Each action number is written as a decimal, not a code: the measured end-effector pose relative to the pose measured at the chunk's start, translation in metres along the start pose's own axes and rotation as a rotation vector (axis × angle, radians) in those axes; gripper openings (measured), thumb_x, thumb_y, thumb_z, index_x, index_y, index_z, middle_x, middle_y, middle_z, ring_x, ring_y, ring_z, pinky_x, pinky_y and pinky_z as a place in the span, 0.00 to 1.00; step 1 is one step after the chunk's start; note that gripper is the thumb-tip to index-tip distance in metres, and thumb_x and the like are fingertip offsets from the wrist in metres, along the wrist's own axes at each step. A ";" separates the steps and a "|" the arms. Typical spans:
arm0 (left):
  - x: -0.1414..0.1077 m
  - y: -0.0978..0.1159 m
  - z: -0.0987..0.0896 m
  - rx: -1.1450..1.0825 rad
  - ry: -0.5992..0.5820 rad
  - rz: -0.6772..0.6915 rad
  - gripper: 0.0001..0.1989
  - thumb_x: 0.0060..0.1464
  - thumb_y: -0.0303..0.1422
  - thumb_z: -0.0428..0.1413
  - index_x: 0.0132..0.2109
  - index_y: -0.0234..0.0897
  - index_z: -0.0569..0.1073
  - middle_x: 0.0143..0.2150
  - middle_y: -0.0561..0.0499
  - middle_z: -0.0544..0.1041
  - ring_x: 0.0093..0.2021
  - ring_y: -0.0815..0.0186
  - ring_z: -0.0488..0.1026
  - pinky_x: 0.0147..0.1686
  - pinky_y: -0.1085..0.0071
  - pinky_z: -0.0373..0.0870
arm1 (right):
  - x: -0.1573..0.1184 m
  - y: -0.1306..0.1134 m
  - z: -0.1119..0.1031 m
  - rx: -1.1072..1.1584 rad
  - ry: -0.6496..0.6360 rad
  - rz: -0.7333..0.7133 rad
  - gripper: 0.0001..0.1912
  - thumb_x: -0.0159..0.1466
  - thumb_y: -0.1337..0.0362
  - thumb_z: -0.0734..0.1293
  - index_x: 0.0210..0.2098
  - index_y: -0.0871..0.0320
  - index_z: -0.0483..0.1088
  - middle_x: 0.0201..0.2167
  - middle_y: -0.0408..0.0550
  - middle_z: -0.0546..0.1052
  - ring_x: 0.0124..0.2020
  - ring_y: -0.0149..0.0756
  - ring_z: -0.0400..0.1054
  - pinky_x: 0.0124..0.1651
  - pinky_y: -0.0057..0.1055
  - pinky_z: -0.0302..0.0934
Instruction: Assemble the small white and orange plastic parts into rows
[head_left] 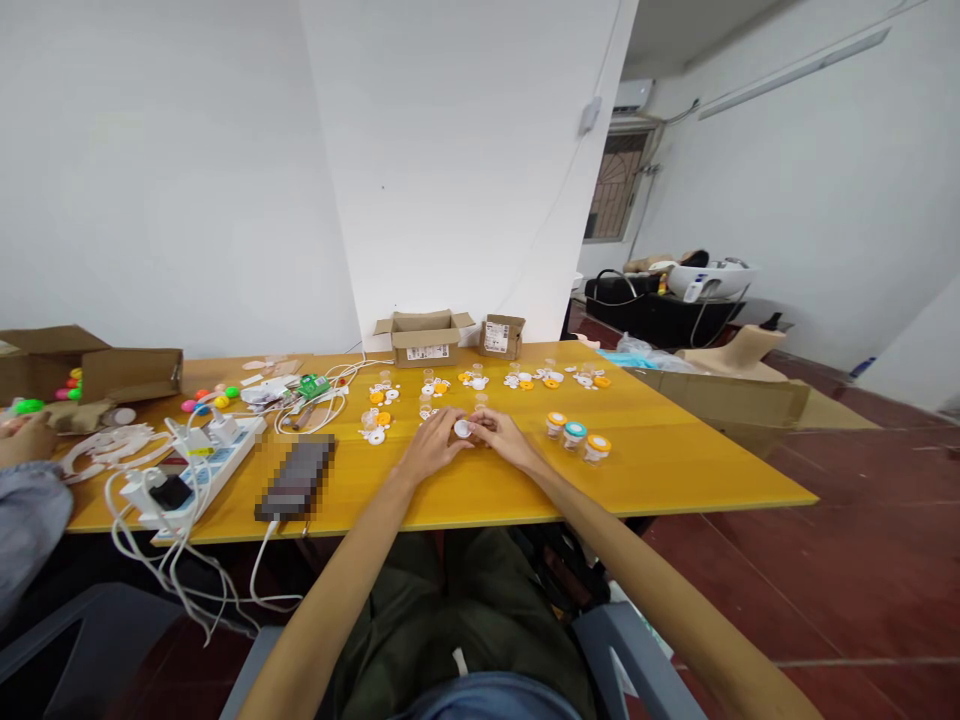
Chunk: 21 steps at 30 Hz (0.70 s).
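Small, round white cap [462, 429], mid-frame, held between left hand [433, 442] and right hand [501, 434]. Yellow table [675, 470] beneath; white wall [450, 150] upper centre; red floor [862, 560] lower right.

Power strip [212, 478] — white basin [723, 283]

1 small, round white piece [462, 428] is held between the 2 hands [432, 443], its face showing.

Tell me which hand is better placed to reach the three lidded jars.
Probably the right hand: the lidded jars stand on its side, and the left hand is farther away. Both hands are close around a small white disc, though, so the right may need freeing first.
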<state>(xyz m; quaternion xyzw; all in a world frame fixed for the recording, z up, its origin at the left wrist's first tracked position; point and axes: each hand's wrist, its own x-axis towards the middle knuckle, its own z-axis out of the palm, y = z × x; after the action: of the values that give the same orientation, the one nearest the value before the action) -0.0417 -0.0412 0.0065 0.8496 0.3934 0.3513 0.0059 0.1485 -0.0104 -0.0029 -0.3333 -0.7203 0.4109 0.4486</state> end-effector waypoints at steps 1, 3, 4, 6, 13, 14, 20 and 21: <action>0.000 0.000 0.000 -0.003 -0.005 -0.003 0.18 0.60 0.37 0.61 0.56 0.45 0.69 0.48 0.47 0.76 0.48 0.57 0.75 0.48 0.60 0.73 | 0.000 -0.001 0.000 -0.002 -0.007 0.001 0.18 0.60 0.46 0.69 0.33 0.55 0.73 0.31 0.46 0.79 0.32 0.38 0.73 0.35 0.33 0.68; 0.001 0.002 -0.001 -0.010 -0.014 -0.011 0.17 0.60 0.35 0.60 0.55 0.45 0.69 0.48 0.48 0.76 0.49 0.57 0.75 0.49 0.59 0.74 | -0.001 -0.004 0.000 -0.036 0.001 -0.023 0.17 0.61 0.47 0.68 0.33 0.55 0.73 0.31 0.45 0.79 0.32 0.38 0.73 0.36 0.34 0.68; 0.001 0.002 -0.001 -0.013 -0.017 -0.014 0.16 0.61 0.34 0.60 0.54 0.45 0.69 0.48 0.48 0.76 0.49 0.57 0.75 0.49 0.59 0.74 | -0.002 -0.006 0.000 -0.069 0.013 -0.043 0.16 0.62 0.48 0.68 0.33 0.55 0.73 0.31 0.45 0.79 0.33 0.38 0.73 0.38 0.34 0.68; 0.001 0.004 -0.001 -0.019 -0.022 -0.016 0.14 0.62 0.33 0.58 0.54 0.45 0.69 0.48 0.48 0.76 0.49 0.58 0.75 0.49 0.60 0.74 | -0.004 -0.009 0.002 -0.151 0.039 -0.076 0.14 0.62 0.50 0.69 0.33 0.55 0.74 0.32 0.45 0.80 0.35 0.38 0.73 0.40 0.33 0.67; 0.001 0.006 -0.001 -0.032 -0.052 -0.036 0.17 0.59 0.27 0.56 0.55 0.44 0.69 0.48 0.47 0.77 0.50 0.58 0.74 0.51 0.61 0.73 | -0.009 -0.019 0.007 -0.451 0.093 -0.087 0.09 0.57 0.60 0.74 0.35 0.54 0.74 0.34 0.44 0.78 0.35 0.37 0.72 0.40 0.32 0.65; 0.001 0.006 -0.001 -0.036 -0.057 -0.042 0.17 0.59 0.27 0.56 0.55 0.44 0.69 0.48 0.47 0.77 0.50 0.58 0.74 0.51 0.61 0.73 | -0.009 -0.020 0.007 -0.480 0.088 -0.083 0.08 0.57 0.60 0.74 0.34 0.54 0.74 0.33 0.44 0.78 0.35 0.37 0.72 0.40 0.32 0.65; 0.001 0.006 -0.001 -0.073 -0.086 -0.128 0.21 0.57 0.27 0.57 0.57 0.43 0.68 0.50 0.47 0.76 0.51 0.58 0.74 0.53 0.60 0.73 | -0.009 -0.019 0.007 -0.519 0.061 -0.075 0.05 0.59 0.62 0.73 0.35 0.54 0.76 0.34 0.45 0.79 0.35 0.37 0.73 0.39 0.32 0.65; 0.001 0.006 -0.001 -0.081 -0.088 -0.137 0.21 0.57 0.27 0.57 0.57 0.43 0.68 0.50 0.47 0.76 0.51 0.58 0.74 0.53 0.60 0.72 | -0.009 -0.019 0.007 -0.517 0.059 -0.080 0.05 0.59 0.62 0.73 0.35 0.54 0.76 0.34 0.46 0.79 0.35 0.37 0.73 0.40 0.32 0.65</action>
<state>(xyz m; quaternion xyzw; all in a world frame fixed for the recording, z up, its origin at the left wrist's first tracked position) -0.0382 -0.0449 0.0094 0.8343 0.4356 0.3279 0.0817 0.1436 -0.0287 0.0091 -0.4200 -0.8005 0.1854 0.3852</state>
